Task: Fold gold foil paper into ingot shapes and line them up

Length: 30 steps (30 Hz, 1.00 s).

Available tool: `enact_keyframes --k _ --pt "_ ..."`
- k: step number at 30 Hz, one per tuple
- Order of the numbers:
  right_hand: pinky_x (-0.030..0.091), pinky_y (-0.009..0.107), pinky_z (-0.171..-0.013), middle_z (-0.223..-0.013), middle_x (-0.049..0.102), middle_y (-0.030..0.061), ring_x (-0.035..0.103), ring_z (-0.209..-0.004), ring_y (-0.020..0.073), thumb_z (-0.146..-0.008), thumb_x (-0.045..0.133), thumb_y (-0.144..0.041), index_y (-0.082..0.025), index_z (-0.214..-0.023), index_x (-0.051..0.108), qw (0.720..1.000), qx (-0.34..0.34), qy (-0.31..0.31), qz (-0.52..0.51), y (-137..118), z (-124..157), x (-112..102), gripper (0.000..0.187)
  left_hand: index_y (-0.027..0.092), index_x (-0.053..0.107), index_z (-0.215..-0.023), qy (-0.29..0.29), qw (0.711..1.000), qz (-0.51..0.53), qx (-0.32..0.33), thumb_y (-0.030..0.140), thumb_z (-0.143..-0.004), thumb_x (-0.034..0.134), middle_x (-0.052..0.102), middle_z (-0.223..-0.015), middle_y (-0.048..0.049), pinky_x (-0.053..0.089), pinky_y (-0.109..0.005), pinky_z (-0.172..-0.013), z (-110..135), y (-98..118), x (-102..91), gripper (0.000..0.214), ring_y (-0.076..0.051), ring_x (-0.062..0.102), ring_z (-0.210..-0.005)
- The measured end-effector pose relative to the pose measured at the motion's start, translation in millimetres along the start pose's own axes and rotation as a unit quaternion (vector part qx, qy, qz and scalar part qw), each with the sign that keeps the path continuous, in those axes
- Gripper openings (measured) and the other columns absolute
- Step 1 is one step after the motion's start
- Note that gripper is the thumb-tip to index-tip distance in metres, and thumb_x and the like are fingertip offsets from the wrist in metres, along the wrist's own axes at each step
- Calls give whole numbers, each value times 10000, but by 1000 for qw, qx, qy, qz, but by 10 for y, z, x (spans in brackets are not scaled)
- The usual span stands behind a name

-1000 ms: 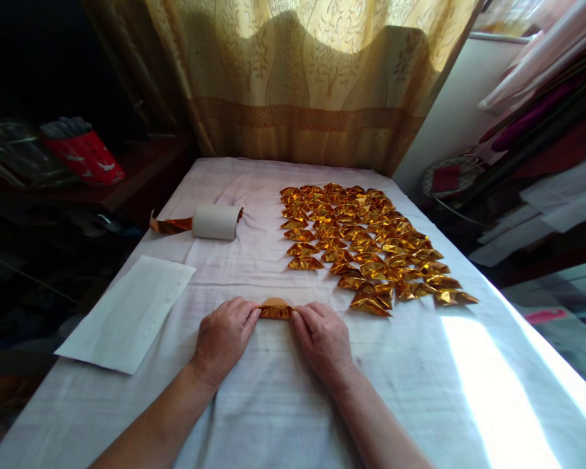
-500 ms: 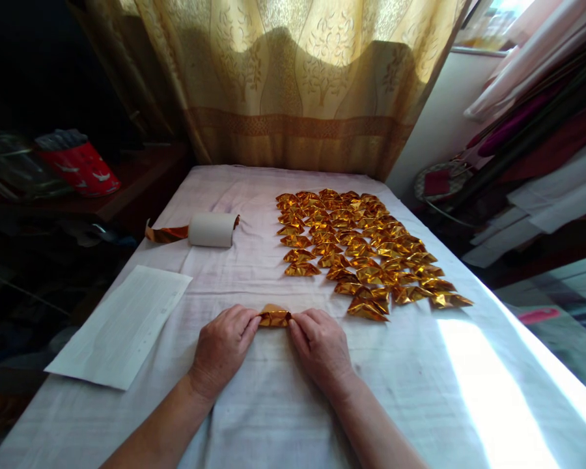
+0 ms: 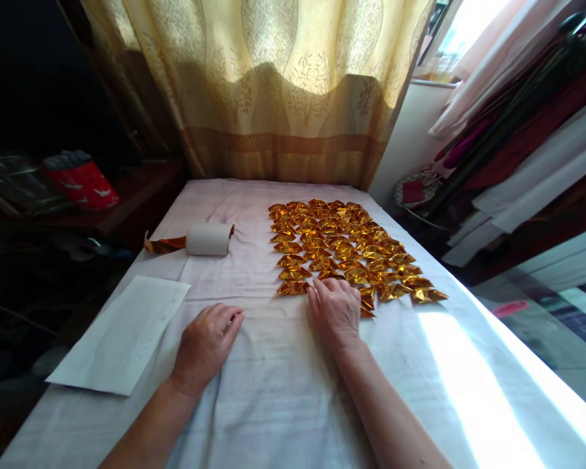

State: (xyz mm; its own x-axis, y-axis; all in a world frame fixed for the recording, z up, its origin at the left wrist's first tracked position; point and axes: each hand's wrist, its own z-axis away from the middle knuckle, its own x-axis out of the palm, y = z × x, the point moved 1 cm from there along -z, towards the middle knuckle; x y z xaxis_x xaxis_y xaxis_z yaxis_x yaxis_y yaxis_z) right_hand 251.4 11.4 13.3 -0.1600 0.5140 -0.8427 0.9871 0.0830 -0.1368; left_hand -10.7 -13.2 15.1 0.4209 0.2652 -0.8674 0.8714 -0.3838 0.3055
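My right hand [image 3: 336,309] is at the front edge of the rows of gold foil ingots [image 3: 344,247]. Its curled thumb and fingers pinch the right end of a folded foil ingot [image 3: 293,287], which lies at the front of the leftmost column. The hand covers some of the front ingots behind it. My left hand [image 3: 208,345] rests on the white cloth at the left, fingers curled together, with nothing seen in them. Several ingots stand side by side in columns, shiny and pointed at both ends.
A white cardboard roll [image 3: 208,239] with a gold foil strip [image 3: 166,245] lies at the back left. A sheet of paper [image 3: 122,335] is nearer on the left. A red container [image 3: 81,182] stands on a side shelf; a curtain [image 3: 273,150] hangs behind and clothes [image 3: 527,169] at right.
My right hand has carried the foil ingot from between both hands up and right to the front of the left column. My left hand let go and drew back slightly left. The view shifted a little.
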Motion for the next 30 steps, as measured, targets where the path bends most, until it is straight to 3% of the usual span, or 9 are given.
enact_keyframes --k 3,6,10,13,16,19,22,26,30 --pt "329 362 -771 -978 694 93 525 -891 244 -922 553 -258 -188 -1138 686 1000 -17 26 -1 -27 87 -48 263 165 642 -1209 2 985 -143 -100 405 -902 517 659 -1236 -172 482 -486 -948 28 -255 -232 410 -349 600 -1139" --pt "348 352 -794 -1005 701 73 536 -913 233 -933 528 -235 -211 -1109 691 997 -65 30 -29 -79 188 -104 240 45 580 -1293 -36 944 -241 -224 528 -850 521 488 -1421 -289 357 -644 -1030 133 -555 -437 658 -486 403 -1343" --pt "369 340 -809 -977 703 54 545 -922 223 -926 545 -188 -216 -979 711 990 -112 16 -79 -185 277 -125 176 31 580 -1279 -122 933 -246 -233 478 -916 394 566 -1345 -270 477 -526 -945 272 -737 -542 605 -412 546 -1226" --pt "379 333 -824 -970 705 45 553 -925 213 -930 548 -173 -222 -949 710 985 -136 7 -107 -277 307 -118 170 58 610 -1248 -120 942 -239 -201 330 -937 411 591 -1343 -245 501 -464 -946 299 -616 -534 459 -360 586 -1213" --pt "389 334 -831 -1003 709 46 560 -954 218 -923 555 -163 -225 -959 706 980 -155 3 -127 -380 326 -113 168 114 646 -1201 -143 948 -215 -184 276 -956 436 655 -1279 -197 539 -414 -870 289 -322 -468 360 -321 656 -1122" --pt "403 344 -861 -1079 706 53 564 -1013 230 -891 571 -136 -231 -1034 696 974 -176 -9 -143 -506 350 -110 212 175 691 -1080 -191 952 -185 -152 318 -930 535 720 -1161 -143 549 -355 -726 255 -24 -409 259 -293 721 -939" --pt "415 353 -896 -1148 694 62 564 -1063 235 -874 577 -127 -241 -1082 682 965 -202 -29 -162 -632 390 -104 260 202 704 -1028 -178 966 -141 -124 481 -904 570 755 -1024 -118 530 -324 -701 176 27 -487 333 -275 727 -858" --pt "432 368 -890 -1164 688 78 567 -1075 245 -867 576 -117 -231 -1073 675 956 -220 -43 -187 -719 459 -81 255 168 652 -1129 -143 939 -211 -230 485 -933 463 704 -1156 -157 515 -383 -796 120 -404 -779 418 -327 683 -1016" --pt "445 379 -889 -1165 688 85 567 -1078 250 -896 555 -141 -224 -1041 676 951 -226 -52 -207 -709 507 -46 206 105 588 -1202 -224 887 -204 -349 533 -839 530 671 -1181 -221 509 -448 -806 232 -866 -923 564 -397 643 -1076"
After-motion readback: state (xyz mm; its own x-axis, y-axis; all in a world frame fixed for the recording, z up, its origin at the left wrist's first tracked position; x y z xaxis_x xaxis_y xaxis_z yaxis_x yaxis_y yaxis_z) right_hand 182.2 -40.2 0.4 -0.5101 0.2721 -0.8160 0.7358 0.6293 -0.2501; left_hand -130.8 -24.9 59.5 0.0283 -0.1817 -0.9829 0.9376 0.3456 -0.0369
